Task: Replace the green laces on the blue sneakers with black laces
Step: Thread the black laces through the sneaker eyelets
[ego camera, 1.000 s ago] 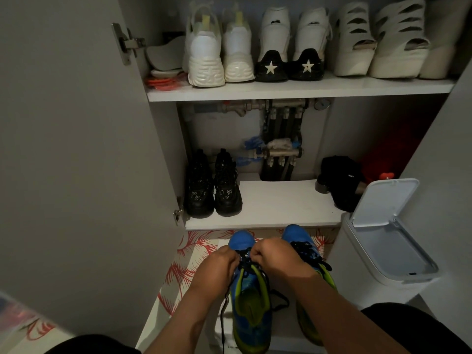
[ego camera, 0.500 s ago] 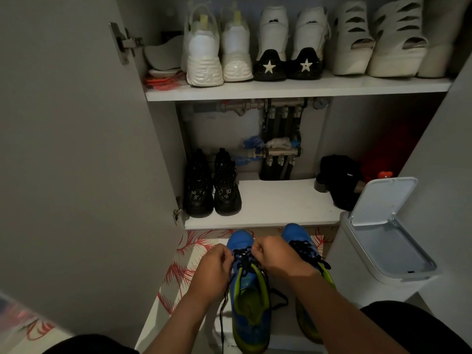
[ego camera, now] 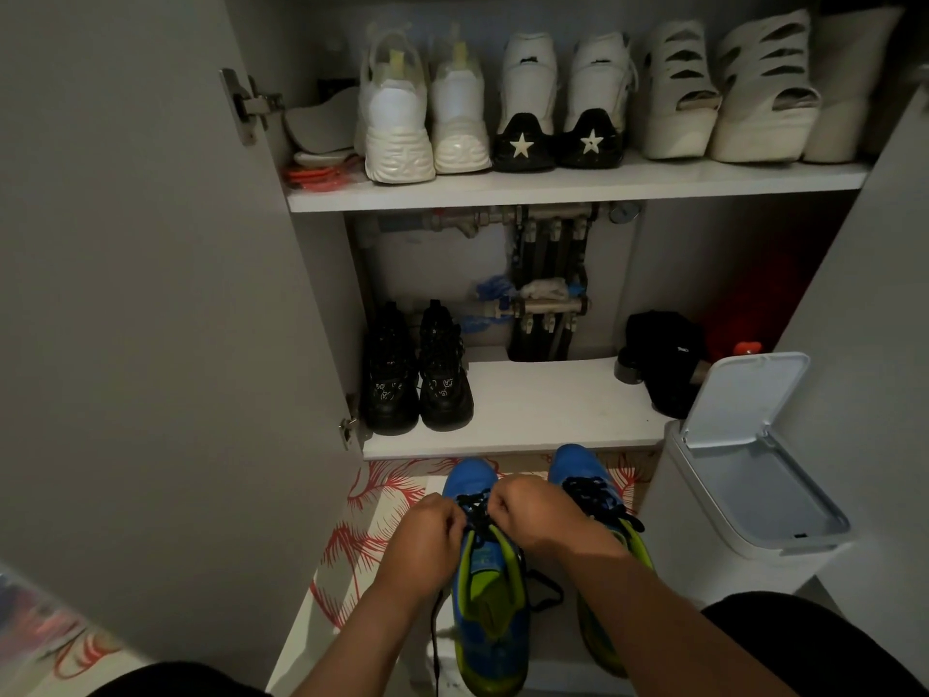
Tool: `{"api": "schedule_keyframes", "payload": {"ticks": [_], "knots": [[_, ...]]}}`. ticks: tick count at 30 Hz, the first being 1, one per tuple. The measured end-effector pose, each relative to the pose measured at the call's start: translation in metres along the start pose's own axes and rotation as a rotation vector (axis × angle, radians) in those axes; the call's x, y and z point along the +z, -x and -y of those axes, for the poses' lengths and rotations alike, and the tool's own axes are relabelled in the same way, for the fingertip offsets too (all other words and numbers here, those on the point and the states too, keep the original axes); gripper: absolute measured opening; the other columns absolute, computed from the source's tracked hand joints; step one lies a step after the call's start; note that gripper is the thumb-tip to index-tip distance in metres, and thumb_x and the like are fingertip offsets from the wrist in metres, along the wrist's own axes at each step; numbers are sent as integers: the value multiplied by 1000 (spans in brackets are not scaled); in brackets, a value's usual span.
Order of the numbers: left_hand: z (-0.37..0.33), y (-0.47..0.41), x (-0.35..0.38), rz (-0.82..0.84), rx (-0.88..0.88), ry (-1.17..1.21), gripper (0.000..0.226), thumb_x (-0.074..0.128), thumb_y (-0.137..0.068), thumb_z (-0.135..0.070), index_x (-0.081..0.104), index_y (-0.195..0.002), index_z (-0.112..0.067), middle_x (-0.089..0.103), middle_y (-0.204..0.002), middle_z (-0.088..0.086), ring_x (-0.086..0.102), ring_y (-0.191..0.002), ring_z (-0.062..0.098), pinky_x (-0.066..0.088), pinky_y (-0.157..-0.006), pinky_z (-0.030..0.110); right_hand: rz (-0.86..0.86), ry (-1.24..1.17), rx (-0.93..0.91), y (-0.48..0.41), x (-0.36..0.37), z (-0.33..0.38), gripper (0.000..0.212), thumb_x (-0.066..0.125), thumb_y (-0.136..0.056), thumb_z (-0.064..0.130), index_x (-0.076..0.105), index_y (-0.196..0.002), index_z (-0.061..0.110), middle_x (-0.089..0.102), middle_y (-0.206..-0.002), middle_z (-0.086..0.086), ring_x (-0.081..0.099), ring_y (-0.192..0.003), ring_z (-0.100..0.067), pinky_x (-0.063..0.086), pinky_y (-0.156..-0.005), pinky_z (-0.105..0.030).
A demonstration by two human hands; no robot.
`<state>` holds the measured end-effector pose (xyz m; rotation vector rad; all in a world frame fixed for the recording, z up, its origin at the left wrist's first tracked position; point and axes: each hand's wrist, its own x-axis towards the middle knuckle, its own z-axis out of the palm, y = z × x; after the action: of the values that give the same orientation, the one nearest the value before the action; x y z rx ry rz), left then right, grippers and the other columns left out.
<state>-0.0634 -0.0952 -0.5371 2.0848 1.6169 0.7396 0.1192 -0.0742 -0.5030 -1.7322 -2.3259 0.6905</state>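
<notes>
- We see the left hand (ego camera: 427, 540) and right hand (ego camera: 533, 510) close together, fingers curled, each pinching the black lace (ego camera: 475, 508) of the left sneaker (ego camera: 490, 611).
- That blue sneaker sits directly under both hands, with a loose lace end hanging below the left hand.
- The right sneaker (ego camera: 578, 470), black-laced, lies under and beyond the right hand.
- Right of the right hand stands a bin (ego camera: 754, 495), lid up.
- Well beyond the hands, white shoes (ego camera: 523, 143) bear a star on each heel.
- A white mark on the black bundle (ego camera: 663, 359) is too small to read.
</notes>
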Motion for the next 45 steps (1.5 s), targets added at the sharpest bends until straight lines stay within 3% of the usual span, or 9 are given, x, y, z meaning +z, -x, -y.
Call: {"api": "schedule_keyframes", "payload": {"ticks": [6,10,16,23,30,36,39,42,45], "knots": [[0,3,-4,-11,-115,106,21,52,-100,-22,58,-79,-19,61,-75,-5,55,-68,2,39,-58,10,-28,-67,27,4,-4,1,20,49,-93,7,61,-77,8,67,-87,-19,63,-83,-32,46,-69,-37],[3,8,-10,-31,-139,207,17,60,-94,-27,64,-78,-25,67,-71,-7,63,-67,5,52,-64,26,-15,-131,32,7,-11,-8,24,55,-90,14,71,-74,8,72,-79,-11,68,-76,-25,57,-70,-36],[1,8,-9,22,18,130,12,69,-89,-17,80,-84,-20,65,-85,-16,57,-85,-7,42,-78,5,14,-164,-13,10,-8,-11,11,70,-85,17,77,-82,10,76,-86,-1,69,-81,-15,57,-79,-32],[-5,9,-8,28,5,75,15,56,-96,-15,65,-83,-15,55,-93,-4,55,-82,5,42,-73,12,-26,-138,-4,19,-3,-2,19,56,-90,15,62,-72,16,63,-75,-7,60,-73,-24,48,-67,-33],[-5,13,-9,47,-142,176,16,53,-99,-20,60,-85,-20,62,-90,-3,59,-82,12,45,-68,17,-48,-242,126,20,-6,-2,23,52,-91,10,63,-74,-1,62,-68,-11,59,-61,-22,45,-55,-27],[-14,18,-14,109,-231,293,17,68,-85,-33,57,-98,-35,65,-90,-12,64,-78,-1,50,-64,15,47,-239,178,29,-13,7,25,56,-81,29,62,-79,5,65,-80,-13,63,-74,-24,52,-67,-36],[-18,20,-14,171,-255,219,24,71,-83,-35,52,-97,-31,64,-90,-7,62,-81,5,47,-63,18,110,-229,206,31,-15,8,14,56,-80,14,60,-71,5,60,-74,-15,58,-70,-21,47,-62,-31],[-17,22,-18,220,-326,204,27,61,-90,-49,54,-89,-23,64,-87,-4,60,-79,6,43,-61,22,90,-282,242,34,-15,4,15,60,-86,3,74,-89,-1,71,-82,-21,66,-69,-30,57,-65,-36],[-15,22,-24,280,-344,197,32,49,-97,-50,57,-91,-20,65,-90,-2,58,-79,8,43,-65,22,46,-225,220,35,-16,3,16,64,-86,0,76,-97,-2,74,-96,-19,71,-88,-30,58,-77,-37]]}}
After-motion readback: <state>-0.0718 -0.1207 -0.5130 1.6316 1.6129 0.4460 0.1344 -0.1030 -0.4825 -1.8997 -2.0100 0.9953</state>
